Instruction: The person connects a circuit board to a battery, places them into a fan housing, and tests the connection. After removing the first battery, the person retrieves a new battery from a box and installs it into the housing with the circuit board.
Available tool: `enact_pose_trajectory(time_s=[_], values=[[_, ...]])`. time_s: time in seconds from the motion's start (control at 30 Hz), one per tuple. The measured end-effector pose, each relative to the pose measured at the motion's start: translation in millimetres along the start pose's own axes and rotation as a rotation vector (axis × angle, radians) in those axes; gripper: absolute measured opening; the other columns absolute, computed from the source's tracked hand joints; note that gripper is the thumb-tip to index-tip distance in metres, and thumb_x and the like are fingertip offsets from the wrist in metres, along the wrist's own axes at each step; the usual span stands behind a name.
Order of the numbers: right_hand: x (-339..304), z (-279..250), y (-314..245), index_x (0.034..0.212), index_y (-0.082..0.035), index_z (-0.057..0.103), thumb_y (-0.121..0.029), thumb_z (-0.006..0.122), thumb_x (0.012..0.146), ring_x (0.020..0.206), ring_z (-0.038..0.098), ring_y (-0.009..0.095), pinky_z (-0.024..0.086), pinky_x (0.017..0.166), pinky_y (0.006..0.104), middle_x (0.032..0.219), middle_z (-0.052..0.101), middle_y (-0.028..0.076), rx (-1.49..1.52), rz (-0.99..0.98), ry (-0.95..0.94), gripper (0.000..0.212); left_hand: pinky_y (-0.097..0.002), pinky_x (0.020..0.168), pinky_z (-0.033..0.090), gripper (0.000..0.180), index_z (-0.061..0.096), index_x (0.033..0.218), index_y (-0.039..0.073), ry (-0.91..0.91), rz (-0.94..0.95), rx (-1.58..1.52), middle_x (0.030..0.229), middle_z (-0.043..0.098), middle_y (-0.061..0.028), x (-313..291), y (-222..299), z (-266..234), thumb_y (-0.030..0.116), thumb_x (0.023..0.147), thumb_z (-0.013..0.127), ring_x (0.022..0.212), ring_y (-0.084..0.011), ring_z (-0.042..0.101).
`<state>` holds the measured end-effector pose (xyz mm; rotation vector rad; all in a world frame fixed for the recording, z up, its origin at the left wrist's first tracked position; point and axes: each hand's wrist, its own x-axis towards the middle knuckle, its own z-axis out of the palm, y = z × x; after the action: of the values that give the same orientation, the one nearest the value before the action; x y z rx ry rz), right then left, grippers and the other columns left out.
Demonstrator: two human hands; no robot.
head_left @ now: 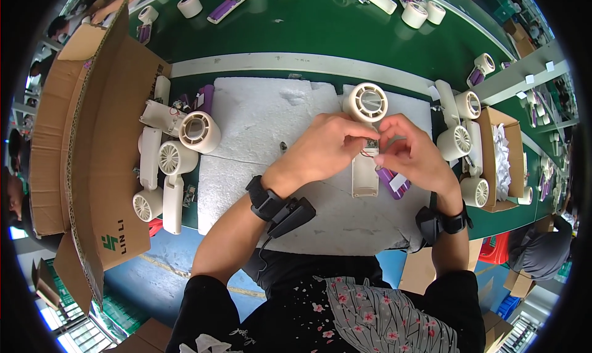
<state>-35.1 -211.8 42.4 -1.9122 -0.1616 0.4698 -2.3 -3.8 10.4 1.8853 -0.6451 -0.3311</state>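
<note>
A white handheld fan [368, 103] lies on the foam-covered work surface, its round head away from me and its handle housing [365, 179] open toward me. A small circuit board [371, 146] with thin red wires sits at the top of the handle. My left hand [327, 144] reaches in from the left, thumb and forefinger closed at the board. From the right, my right hand [417, 152] curls its fingers around the board's other side; what they grip is hidden. Just below it rests a purple battery pack [393, 181] with a white label.
White foam sheets [265, 115] cover the bench. Several fan parts [179, 158] stand at left beside a large cardboard box [117, 143]. More fan bodies [455, 142] and a small carton [501, 168] stand at right. Beyond the pale rail [296, 62], a green conveyor [308, 26] carries fan parts.
</note>
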Motion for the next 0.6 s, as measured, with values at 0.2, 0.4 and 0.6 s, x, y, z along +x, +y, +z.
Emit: enact_pose_trajectory(time_s=[0.2,0.4,0.6], values=[[-20.7,-3.2,-7.5,0.108,-0.005,0.053,-0.01,0.082,0.066,0.073,0.06,0.015,0.048,0.062,0.028,0.088,0.059,0.006,-0.366,-0.004,-0.049,0.051,-0.0325,0.071,0.051,0.024,0.072,0.105,0.009,0.049,0.036,-0.062,0.096,0.067,-0.0116,-3.1,-1.4,-3.2,0.001,0.084,0.063,0.081,-0.0223,0.066],[-24.7,6.1,-10.1,0.095,-0.001,0.058,-0.005,0.079,0.068,0.072,0.061,0.024,0.049,0.065,0.0328,0.088,0.063,0.01,-0.581,-0.176,0.248,0.034,-0.0313,0.076,0.052,0.026,0.072,0.106,0.01,0.061,0.083,-0.082,0.101,0.067,-0.0117,-4.1,-17.7,-3.7,0.0,0.085,0.062,0.086,-0.0216,0.065],[-24.0,8.6,-9.6,0.081,0.004,0.067,-0.002,0.075,0.071,0.078,0.064,0.034,0.052,0.074,0.0386,0.092,0.068,0.016,-0.715,-0.336,0.35,0.014,-0.0309,0.077,0.052,0.03,0.072,0.107,0.01,0.004,0.079,-0.139,0.102,0.066,-0.0112,-1.5,-17.9,-9.3,0.0,0.081,0.062,0.084,-0.0214,0.064]])
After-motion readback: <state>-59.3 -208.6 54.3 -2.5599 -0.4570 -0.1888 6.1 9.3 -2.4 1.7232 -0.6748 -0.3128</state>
